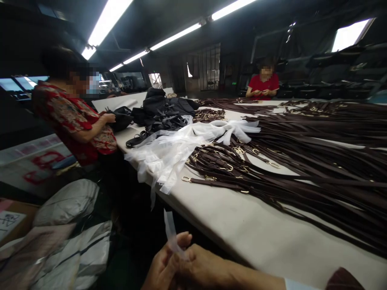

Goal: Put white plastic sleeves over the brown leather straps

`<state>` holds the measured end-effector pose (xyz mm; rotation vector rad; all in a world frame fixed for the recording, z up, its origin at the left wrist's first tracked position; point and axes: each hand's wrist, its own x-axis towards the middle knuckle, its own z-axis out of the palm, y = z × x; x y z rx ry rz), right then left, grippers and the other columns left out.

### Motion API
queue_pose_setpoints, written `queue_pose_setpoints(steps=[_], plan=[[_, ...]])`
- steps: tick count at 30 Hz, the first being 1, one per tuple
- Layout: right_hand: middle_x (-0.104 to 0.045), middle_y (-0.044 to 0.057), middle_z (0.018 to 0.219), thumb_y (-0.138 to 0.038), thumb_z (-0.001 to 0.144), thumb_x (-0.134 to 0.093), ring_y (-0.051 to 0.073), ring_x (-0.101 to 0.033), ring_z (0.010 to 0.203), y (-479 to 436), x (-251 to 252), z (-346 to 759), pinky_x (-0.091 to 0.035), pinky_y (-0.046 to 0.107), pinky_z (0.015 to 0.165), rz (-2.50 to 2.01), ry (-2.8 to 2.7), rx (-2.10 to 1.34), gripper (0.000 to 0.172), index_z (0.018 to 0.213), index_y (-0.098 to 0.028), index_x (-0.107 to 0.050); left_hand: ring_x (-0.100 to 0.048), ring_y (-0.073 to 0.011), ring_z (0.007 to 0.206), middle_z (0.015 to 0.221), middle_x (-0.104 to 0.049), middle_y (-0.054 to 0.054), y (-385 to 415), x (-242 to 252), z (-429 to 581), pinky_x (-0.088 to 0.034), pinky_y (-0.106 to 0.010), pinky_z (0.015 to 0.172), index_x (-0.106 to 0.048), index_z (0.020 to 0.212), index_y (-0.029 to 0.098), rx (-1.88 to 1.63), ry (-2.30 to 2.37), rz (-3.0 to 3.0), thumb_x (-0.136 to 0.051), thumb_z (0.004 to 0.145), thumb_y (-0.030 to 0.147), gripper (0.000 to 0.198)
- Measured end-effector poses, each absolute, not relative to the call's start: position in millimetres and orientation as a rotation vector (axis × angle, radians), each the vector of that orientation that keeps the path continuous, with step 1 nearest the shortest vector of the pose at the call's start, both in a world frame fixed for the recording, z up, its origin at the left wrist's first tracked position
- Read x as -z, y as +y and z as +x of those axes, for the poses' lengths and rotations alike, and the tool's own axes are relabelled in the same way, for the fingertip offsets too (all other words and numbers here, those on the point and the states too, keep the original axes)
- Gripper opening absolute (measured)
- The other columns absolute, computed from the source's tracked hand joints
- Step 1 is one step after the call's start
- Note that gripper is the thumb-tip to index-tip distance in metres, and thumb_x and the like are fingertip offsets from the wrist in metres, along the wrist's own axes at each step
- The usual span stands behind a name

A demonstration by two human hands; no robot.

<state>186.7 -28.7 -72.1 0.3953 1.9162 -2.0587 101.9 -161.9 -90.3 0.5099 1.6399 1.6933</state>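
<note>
At the bottom edge my left hand [161, 266] and my right hand [201, 268] meet in front of the table's near edge. Both pinch a thin clear plastic strip [171, 229] that stands up from my fingers. Just beyond lies a pile of white plastic strips [169, 151] hanging over the table edge. Beside it spread many dark brown leather straps [302, 161] with gold clasps, fanned across the white table [242, 229].
A person in a red patterned shirt [75, 121] stands at the table's left side handling black bags [163, 108]. Another person in red [263, 82] sits at the far end. Grey plastic sacks [66, 225] lie on the floor at left.
</note>
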Motion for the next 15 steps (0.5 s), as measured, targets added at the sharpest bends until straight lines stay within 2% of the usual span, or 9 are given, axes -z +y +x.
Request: queue_pose_setpoints(steps=[2,5,8,11,13,15], plan=[[-0.063,0.003,0.070,-0.075,0.076,-0.059,0.012,-0.054,0.060,-18.4,60.5,190.4,-0.040,0.022,0.054,0.401,1.918,2.055,0.062,0.080,-0.015,-0.070,-0.065,-0.0292,0.101,0.103,-0.071,-0.012,-135.9,84.2,106.8,-0.052,-0.035,0.089,-0.074,0.094,0.018,-1.737,1.547,0.460,-0.064,0.078,0.065,0.050],[-0.067,0.003,0.081,-0.062,0.078,-0.067,0.016,-0.059,0.071,12.3,39.9,194.8,-0.047,0.027,0.068,0.285,1.892,2.042,0.047,0.087,-0.016,-0.071,-0.065,-0.0238,0.091,0.096,-0.071,-0.010,-117.7,74.7,103.7,-0.052,-0.031,0.084,-0.071,0.088,0.016,-1.842,1.410,0.350,-0.061,0.083,0.062,0.047],[-0.070,0.003,0.090,-0.052,0.086,-0.063,0.020,-0.062,0.084,57.2,27.7,188.7,-0.047,0.030,0.078,0.303,2.368,1.844,0.037,0.095,-0.018,-0.072,-0.064,-0.0178,0.077,0.075,-0.068,-0.005,-123.7,72.5,92.9,-0.052,-0.026,0.076,-0.066,0.091,0.014,-1.907,1.295,0.268,-0.069,0.080,0.056,0.043],[-0.069,0.009,0.107,-0.037,0.091,-0.058,0.024,-0.060,0.100,102.1,30.0,171.0,-0.046,0.037,0.091,0.448,3.070,1.196,0.027,0.107,-0.018,-0.069,-0.058,-0.0110,0.056,0.059,-0.059,0.003,-139.0,77.9,84.9,-0.044,-0.017,0.053,-0.057,0.096,0.018,-1.942,1.406,0.166,-0.075,0.074,0.054,0.045],[-0.065,0.012,0.115,-0.026,0.089,-0.061,0.027,-0.054,0.109,123.5,35.8,158.9,-0.043,0.041,0.096,0.511,3.270,0.604,0.027,0.113,-0.016,-0.065,-0.047,-0.0057,0.041,0.062,-0.060,0.004,-148.2,83.3,82.9,-0.027,-0.013,0.040,-0.051,0.093,0.020,-1.927,1.507,0.131,-0.074,0.074,0.057,0.048],[-0.064,0.014,0.113,-0.022,0.088,-0.061,0.029,-0.052,0.109,135.6,40.8,149.8,-0.044,0.042,0.094,0.560,3.260,0.235,0.025,0.112,-0.015,-0.064,-0.037,-0.0016,0.032,0.063,-0.061,0.004,-155.2,88.9,82.0,-0.014,-0.012,0.037,-0.047,0.086,0.019,-1.897,1.590,0.158,-0.071,0.074,0.062,0.051]])
